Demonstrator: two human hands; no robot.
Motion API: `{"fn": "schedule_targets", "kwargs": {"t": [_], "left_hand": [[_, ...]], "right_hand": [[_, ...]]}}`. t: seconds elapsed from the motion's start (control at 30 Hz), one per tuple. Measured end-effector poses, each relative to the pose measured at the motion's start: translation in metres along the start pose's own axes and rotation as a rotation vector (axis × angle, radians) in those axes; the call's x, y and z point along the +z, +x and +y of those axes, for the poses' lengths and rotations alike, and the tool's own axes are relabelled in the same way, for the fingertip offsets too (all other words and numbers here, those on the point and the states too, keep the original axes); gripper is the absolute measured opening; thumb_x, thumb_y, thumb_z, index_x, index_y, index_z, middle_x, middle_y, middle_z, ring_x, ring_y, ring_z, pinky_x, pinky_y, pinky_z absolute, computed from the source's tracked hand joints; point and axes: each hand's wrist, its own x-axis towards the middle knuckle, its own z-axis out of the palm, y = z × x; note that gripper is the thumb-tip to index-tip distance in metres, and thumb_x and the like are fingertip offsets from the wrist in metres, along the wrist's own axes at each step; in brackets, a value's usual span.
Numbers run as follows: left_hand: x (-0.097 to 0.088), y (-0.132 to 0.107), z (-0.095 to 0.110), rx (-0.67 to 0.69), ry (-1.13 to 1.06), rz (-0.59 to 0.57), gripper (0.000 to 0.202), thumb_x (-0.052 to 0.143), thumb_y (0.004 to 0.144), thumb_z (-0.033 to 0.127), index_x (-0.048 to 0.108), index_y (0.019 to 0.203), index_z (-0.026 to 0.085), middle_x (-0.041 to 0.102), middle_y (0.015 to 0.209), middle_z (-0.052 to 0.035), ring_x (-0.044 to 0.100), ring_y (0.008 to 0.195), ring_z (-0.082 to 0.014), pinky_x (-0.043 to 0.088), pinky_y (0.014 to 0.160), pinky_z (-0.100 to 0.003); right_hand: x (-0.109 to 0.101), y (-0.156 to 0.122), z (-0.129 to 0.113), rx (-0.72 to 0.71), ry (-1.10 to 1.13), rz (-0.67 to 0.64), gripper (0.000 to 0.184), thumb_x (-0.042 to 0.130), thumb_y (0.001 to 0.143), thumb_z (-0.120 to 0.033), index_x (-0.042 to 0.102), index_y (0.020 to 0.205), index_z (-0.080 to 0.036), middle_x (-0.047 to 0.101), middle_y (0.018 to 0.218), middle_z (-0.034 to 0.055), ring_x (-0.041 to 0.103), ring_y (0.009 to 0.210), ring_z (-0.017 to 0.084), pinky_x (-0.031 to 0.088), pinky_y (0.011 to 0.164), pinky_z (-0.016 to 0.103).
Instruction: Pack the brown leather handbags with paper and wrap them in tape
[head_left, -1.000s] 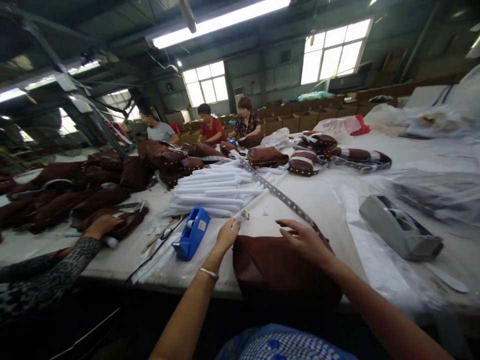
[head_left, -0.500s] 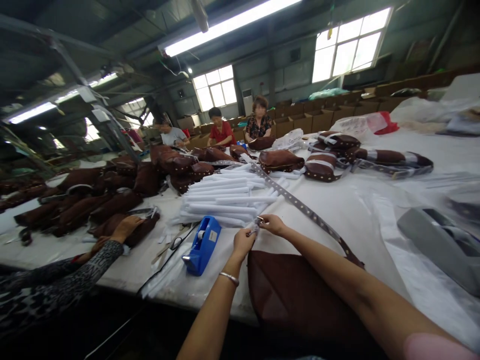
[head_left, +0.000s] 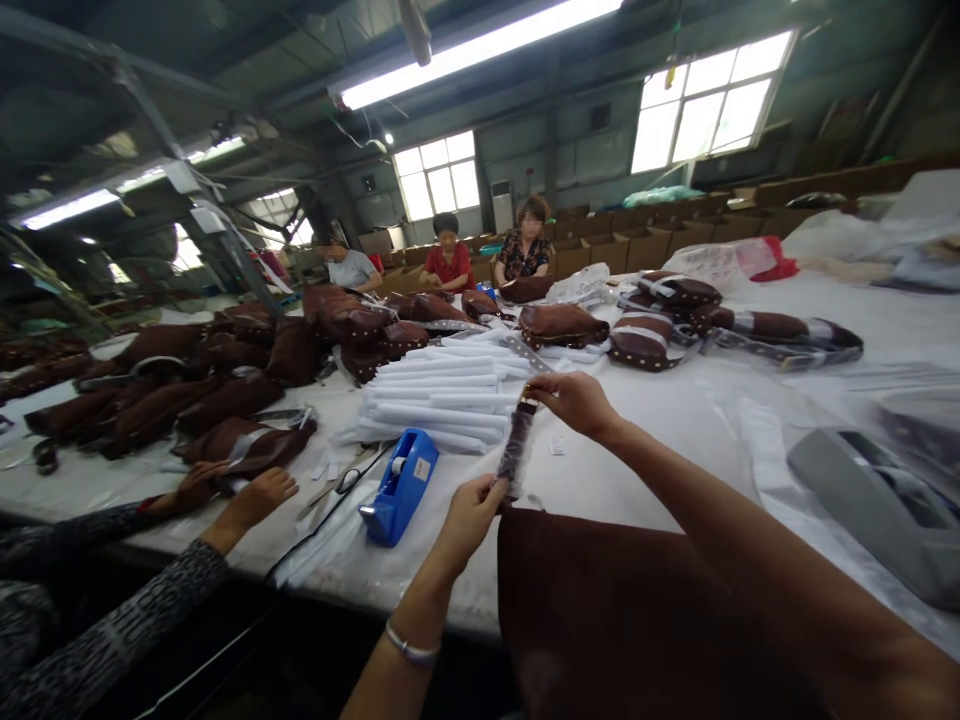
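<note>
A short dark strap (head_left: 516, 445) wrapped in clear plastic stretches between my two hands. My left hand (head_left: 471, 515) pinches its lower end. At the top, the fingers of my right hand (head_left: 576, 402) are closed on its metal end fitting. Right below my hands, a large brown leather bag (head_left: 600, 600) lies at the table's front edge, partly under my right forearm. A blue tape dispenser (head_left: 403, 488) stands left of my left hand. Behind my hands is a stack of rolled white paper (head_left: 442, 390), with part of a studded strap (head_left: 523, 350) beside it.
Brown bags (head_left: 225, 400) are heaped at the left, where a co-worker's hands (head_left: 259, 495) work on one with a white band. More wrapped bags (head_left: 641, 335) lie at the back. At the right sits a grey tape dispenser (head_left: 874, 510). Several people sit across the table.
My hands have moved apart, the right one upward, drawing the plastic-wrapped strap out between them. The long studded strap no longer crosses the table at right. The co-worker's hands shifted nearer the table edge.
</note>
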Motion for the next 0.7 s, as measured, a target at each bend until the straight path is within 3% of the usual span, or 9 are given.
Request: {"fn": "schedule_targets", "kwargs": {"t": [0.1, 0.2, 0.23, 0.3, 0.37, 0.43, 0.5, 0.63, 0.7], "left_hand": [[-0.013, -0.027, 0.026, -0.013, 0.002, -0.123, 0.055, 0.055, 0.089, 0.065, 0.071, 0.113, 0.018, 0.073, 0.111, -0.0111, 0.068, 0.101, -0.0266, 0.056, 0.082, -0.036], [-0.020, -0.029, 0.057, 0.114, -0.015, 0.034, 0.074, 0.053, 0.087, 0.071, 0.048, 0.145, 0.025, 0.054, 0.145, -0.0133, 0.058, 0.124, -0.0303, 0.054, 0.092, -0.039], [-0.018, -0.025, 0.068, 0.168, -0.050, 0.101, 0.081, 0.054, 0.086, 0.072, 0.039, 0.150, 0.027, 0.050, 0.149, -0.0137, 0.056, 0.128, -0.0304, 0.053, 0.095, -0.039], [-0.004, -0.017, 0.083, 0.212, -0.148, 0.115, 0.086, 0.056, 0.084, 0.072, 0.030, 0.153, 0.027, 0.050, 0.148, -0.0134, 0.056, 0.128, -0.0291, 0.052, 0.096, -0.037], [0.019, -0.010, 0.087, 0.168, -0.238, 0.036, 0.078, 0.059, 0.084, 0.070, 0.043, 0.144, 0.022, 0.060, 0.136, -0.0134, 0.063, 0.115, -0.0271, 0.054, 0.088, -0.034], [0.041, -0.006, 0.076, 0.100, -0.271, -0.001, 0.064, 0.057, 0.086, 0.070, 0.059, 0.121, 0.016, 0.069, 0.113, -0.0125, 0.067, 0.096, -0.0229, 0.054, 0.078, -0.031], [0.053, -0.003, 0.053, 0.047, -0.236, 0.072, 0.060, 0.050, 0.087, 0.072, 0.063, 0.101, 0.015, 0.068, 0.091, -0.0084, 0.064, 0.080, -0.0177, 0.051, 0.071, -0.028], [0.049, 0.009, -0.003, -0.058, -0.131, 0.221, 0.063, 0.050, 0.081, 0.078, 0.060, 0.093, 0.018, 0.058, 0.073, -0.0013, 0.055, 0.064, -0.0130, 0.045, 0.060, -0.025], [0.041, 0.015, -0.028, -0.124, -0.092, 0.240, 0.068, 0.049, 0.075, 0.084, 0.059, 0.088, 0.018, 0.056, 0.067, 0.0001, 0.052, 0.057, -0.0123, 0.043, 0.056, -0.025]], "right_hand": [[-0.026, 0.000, -0.035, -0.056, -0.077, 0.138, 0.021, 0.060, 0.094, -0.039, 0.077, 0.099, -0.027, 0.078, 0.091, -0.0003, 0.068, 0.076, 0.018, 0.043, 0.067, 0.026], [-0.044, -0.002, -0.066, -0.126, -0.121, 0.204, 0.024, 0.058, 0.096, -0.039, 0.076, 0.101, -0.025, 0.077, 0.096, 0.0003, 0.069, 0.080, 0.018, 0.042, 0.068, 0.025], [-0.048, -0.002, -0.074, -0.150, -0.131, 0.209, 0.025, 0.057, 0.096, -0.039, 0.076, 0.102, -0.025, 0.077, 0.097, 0.0003, 0.069, 0.082, 0.018, 0.043, 0.069, 0.024], [-0.052, -0.001, -0.087, -0.182, -0.131, 0.210, 0.026, 0.056, 0.097, -0.040, 0.076, 0.102, -0.025, 0.077, 0.097, -0.0002, 0.070, 0.085, 0.018, 0.043, 0.071, 0.024], [-0.053, 0.003, -0.092, -0.194, -0.095, 0.210, 0.025, 0.057, 0.097, -0.040, 0.076, 0.103, -0.024, 0.077, 0.099, -0.0003, 0.070, 0.088, 0.019, 0.044, 0.074, 0.025], [-0.053, 0.008, -0.085, -0.196, -0.025, 0.185, 0.024, 0.058, 0.097, -0.039, 0.076, 0.102, -0.023, 0.077, 0.100, 0.0005, 0.071, 0.090, 0.019, 0.046, 0.078, 0.026], [-0.052, 0.008, -0.065, -0.195, 0.043, 0.099, 0.024, 0.061, 0.095, -0.039, 0.075, 0.106, -0.023, 0.077, 0.103, 0.0011, 0.071, 0.094, 0.020, 0.047, 0.082, 0.027], [-0.045, -0.026, 0.007, -0.003, -0.101, -0.192, 0.051, 0.066, 0.090, -0.045, 0.058, 0.137, -0.026, 0.069, 0.128, 0.0041, 0.064, 0.116, 0.026, 0.047, 0.096, 0.033], [-0.034, -0.060, 0.043, 0.202, -0.250, -0.325, 0.047, 0.059, 0.095, -0.042, 0.057, 0.138, -0.022, 0.064, 0.135, 0.0087, 0.061, 0.121, 0.027, 0.046, 0.099, 0.035]]}}
